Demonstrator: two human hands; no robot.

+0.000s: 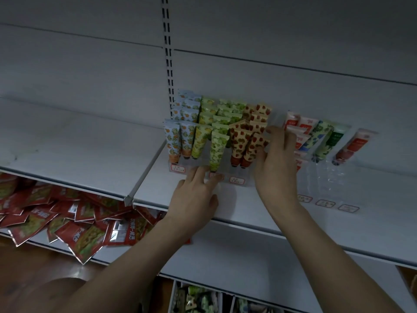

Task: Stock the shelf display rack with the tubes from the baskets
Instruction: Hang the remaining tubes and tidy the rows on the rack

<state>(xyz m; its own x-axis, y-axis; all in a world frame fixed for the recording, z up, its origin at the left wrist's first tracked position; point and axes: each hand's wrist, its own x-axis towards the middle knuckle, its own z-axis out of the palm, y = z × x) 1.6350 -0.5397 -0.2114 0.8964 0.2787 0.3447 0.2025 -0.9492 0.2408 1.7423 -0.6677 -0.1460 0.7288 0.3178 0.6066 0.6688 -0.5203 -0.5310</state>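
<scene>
Your left hand (195, 193) lies open on the white metal shelf (90, 154), its straight fingers touching the front edge of the clear plastic display rack (225, 179) at about 7 o'clock from the tubes. Your right hand (278, 163) reaches in at the rack's 3 o'clock side, its fingers spread and extended against the strawberry-print cream tubes (246, 141); you hold nothing that I can make out, though the thumb side is hidden behind the tubes. The rack stands upright rows of orange-print pale blue tubes (180, 136), lemon-print yellow tubes (200, 141) and green-print tubes (217, 150). Just beside it, at 3 o'clock, a second clear rack (325, 175) carries red-and-white tubes (300, 132) and dark green leafy tubes (322, 141). At 8 o'clock, on the lower shelf, red foil snack packets (67, 222) lie heaped.
</scene>
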